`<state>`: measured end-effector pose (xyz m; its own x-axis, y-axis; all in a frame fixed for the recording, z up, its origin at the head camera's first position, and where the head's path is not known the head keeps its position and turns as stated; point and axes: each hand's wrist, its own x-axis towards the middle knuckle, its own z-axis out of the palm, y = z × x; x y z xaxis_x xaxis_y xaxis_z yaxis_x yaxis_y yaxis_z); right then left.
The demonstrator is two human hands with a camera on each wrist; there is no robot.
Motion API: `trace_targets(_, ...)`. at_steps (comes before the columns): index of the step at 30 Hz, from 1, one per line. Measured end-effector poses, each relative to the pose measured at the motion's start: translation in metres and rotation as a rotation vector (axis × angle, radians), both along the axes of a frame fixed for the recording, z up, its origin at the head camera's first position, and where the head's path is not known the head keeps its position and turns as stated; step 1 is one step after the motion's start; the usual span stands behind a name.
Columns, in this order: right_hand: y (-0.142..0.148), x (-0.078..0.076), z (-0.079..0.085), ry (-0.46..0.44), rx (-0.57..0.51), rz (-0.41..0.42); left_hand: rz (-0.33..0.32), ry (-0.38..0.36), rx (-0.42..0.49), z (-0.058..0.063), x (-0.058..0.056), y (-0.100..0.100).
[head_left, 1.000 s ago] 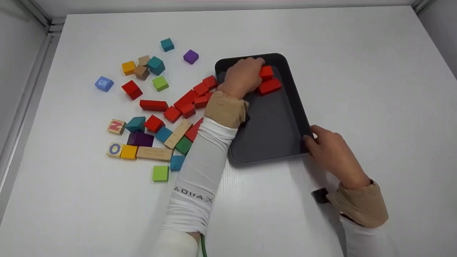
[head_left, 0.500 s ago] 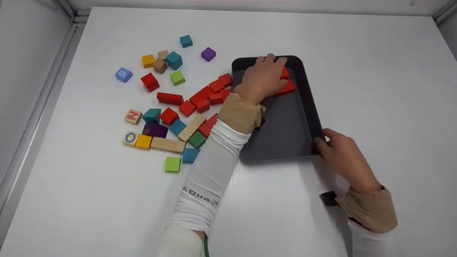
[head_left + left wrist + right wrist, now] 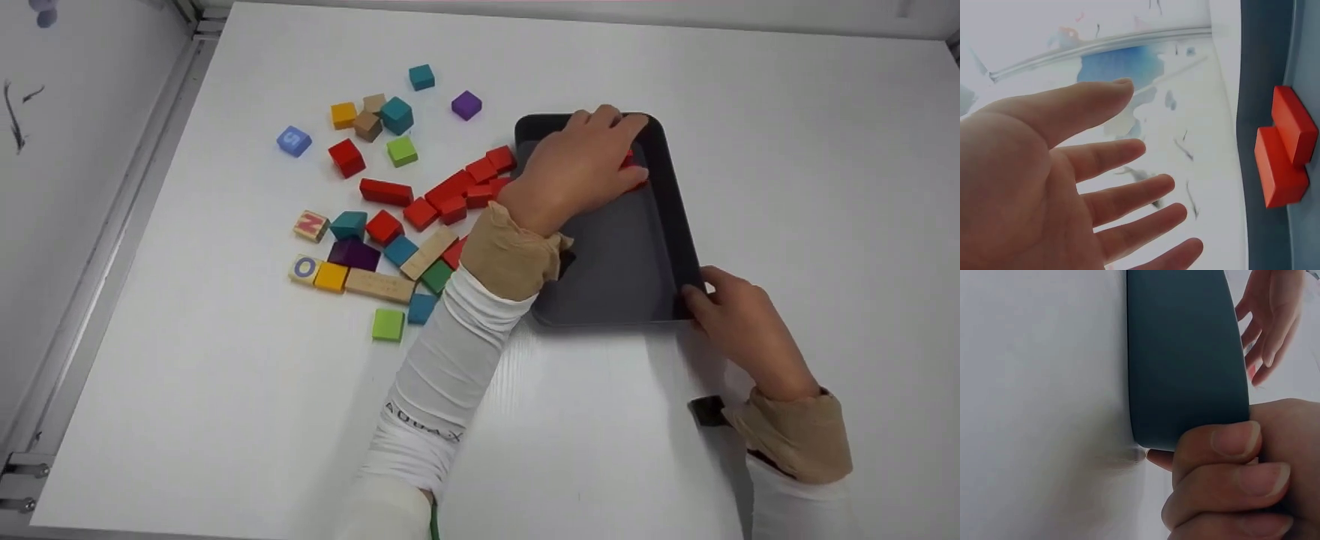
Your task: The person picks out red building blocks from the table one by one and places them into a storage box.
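My left hand [image 3: 583, 169] hovers over the far part of a dark grey rectangular tray [image 3: 615, 270], fingers straight and spread, with nothing held. Two red blocks [image 3: 1292, 152] lie side by side on the tray floor in the left wrist view. In the head view my left hand covers most of them, leaving only slivers visible. My right hand [image 3: 742, 322] grips the tray's near right corner. Its curled fingers [image 3: 1219, 489] show at that corner in the right wrist view.
A row of red blocks [image 3: 454, 187] lies just left of the tray. Further left are scattered coloured blocks, including a purple block [image 3: 354, 253], a teal block [image 3: 397, 115], a wooden plank [image 3: 380, 285] and a light green block [image 3: 388, 325]. The white table [image 3: 247, 420] carries everything.
The left hand's fingers have gone from bunched to spread, and the hand has shifted right over the tray's red blocks. The right hand keeps its grip. The whole head view has shifted.
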<state>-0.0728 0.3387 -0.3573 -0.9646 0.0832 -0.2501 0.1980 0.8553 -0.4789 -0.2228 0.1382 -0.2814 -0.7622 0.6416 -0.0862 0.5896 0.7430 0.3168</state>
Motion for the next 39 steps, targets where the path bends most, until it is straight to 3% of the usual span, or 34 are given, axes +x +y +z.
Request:
trace_targets(9,0.003,-0.001,-0.001,-0.027,-0.011,0.006,0.042,0.053,0.002,0.016,0.021,-0.033)
trace_targets(13,0.006,-0.003,0.0,-0.029,-0.001,0.004,0.057,0.056,0.025,0.022,0.024,-0.048)
trace_targets(20,0.006,-0.004,-0.001,-0.051,0.0,0.014,0.223,-0.01,0.084,0.023,0.018,-0.091)
trace_targets(26,0.003,-0.003,-0.004,-0.055,-0.016,0.023,0.31,-0.034,0.136,0.023,0.014,-0.12)
trace_targets(33,0.004,0.001,-0.004,-0.053,-0.016,0.01,0.385,-0.063,0.187,0.021,0.007,-0.139)
trace_targets(39,0.005,0.004,-0.005,-0.051,-0.019,0.008,0.412,-0.09,0.192,0.017,0.003,-0.145)
